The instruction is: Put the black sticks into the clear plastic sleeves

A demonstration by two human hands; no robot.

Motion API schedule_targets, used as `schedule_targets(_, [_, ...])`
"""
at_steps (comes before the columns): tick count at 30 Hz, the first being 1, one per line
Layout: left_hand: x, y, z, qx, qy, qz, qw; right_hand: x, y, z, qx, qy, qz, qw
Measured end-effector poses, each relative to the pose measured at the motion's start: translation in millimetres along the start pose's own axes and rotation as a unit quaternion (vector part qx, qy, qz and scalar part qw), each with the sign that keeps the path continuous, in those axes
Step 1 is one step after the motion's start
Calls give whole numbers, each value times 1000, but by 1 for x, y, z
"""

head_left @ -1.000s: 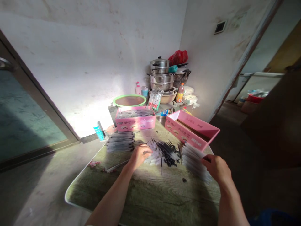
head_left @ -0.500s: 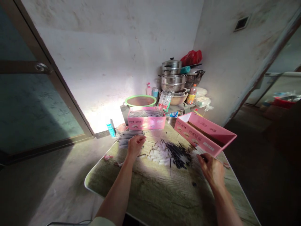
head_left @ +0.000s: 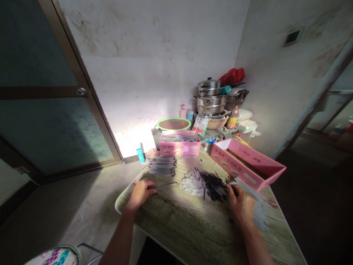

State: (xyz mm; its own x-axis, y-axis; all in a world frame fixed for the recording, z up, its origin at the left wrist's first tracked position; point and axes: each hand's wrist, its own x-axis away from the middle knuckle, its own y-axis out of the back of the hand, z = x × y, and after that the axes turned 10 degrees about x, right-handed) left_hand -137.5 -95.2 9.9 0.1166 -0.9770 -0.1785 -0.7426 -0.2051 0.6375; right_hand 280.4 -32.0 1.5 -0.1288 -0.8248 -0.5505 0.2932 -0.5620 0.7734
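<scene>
My left hand is closed at the table's left side, pinching one end of a thin grey tube that points right. Beyond it, a row of similar grey tubes with dark ends lies side by side. A heap of short white pieces is in the middle, against a heap of thin black pieces. At the right edge of the black heap is my right hand, its fingertips pinched together; what they hold is too small to tell. Clear, slim tubes lie partly under that hand.
A pink box filled with grey tubes stands at the table's back. Another pink box sits tilted at the right. Behind are a green-rimmed basin, stacked steel pots and an orange-capped bottle. A patterned stool is lower left.
My left hand has moved from beside the row of tubes toward the table's left edge and now holds a tube. My right hand has shifted closer to the black heap. The view has turned left.
</scene>
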Motion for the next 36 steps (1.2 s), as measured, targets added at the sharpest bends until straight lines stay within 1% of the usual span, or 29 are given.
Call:
schedule_targets(3, [5, -7, 4, -11, -17, -2, 1000, 2, -2, -1, -14, 5, -2, 1000])
schedule_targets(6, [7, -8, 1, 3, -11, -13, 1000, 3, -5, -2, -28, 3, -1, 1000])
schedule_targets(9, [5, -10, -12, 19, -13, -12, 1000, 3, -4, 1, -77, 2, 8, 997])
schedule_targets(11, [2, -16, -26, 59, -27, -4, 998, 4, 0, 9, -149, 7, 39, 988])
schedule_targets(13, [-3, -26, -42, 119, -41, 11, 992, 4, 4, 19, -244, 1, 85, 966])
schedule_targets(16, [-13, -47, -63, 196, -52, 49, 978, 5, 9, 34, -370, -22, 167, 914])
schedule_targets(18, [-17, -62, -73, 232, -54, 68, 969, 5, 9, 40, -425, -28, 211, 880])
schedule_targets(19, [-19, -69, -77, 241, -55, 74, 966, 5, 8, 41, -443, -31, 225, 867])
schedule_targets(21, [-21, -80, -82, 241, -56, 82, 965, 6, 6, 41, -460, -36, 241, 854])
schedule_targets(25, [-22, -92, -85, 225, -67, 83, 969, 6, 3, 36, -459, -38, 251, 851])
schedule_targets(31, [-21, -98, -85, 238, -72, 84, 965, 6, 5, 34, -449, -34, 266, 852])
schedule_targets(34, [-24, -102, -85, 260, -54, 95, 959, 7, 5, 33, -441, -40, 267, 856])
schedule_targets(36, [-27, -106, -86, 296, -31, 108, 948, 7, 5, 32, -435, -44, 264, 859])
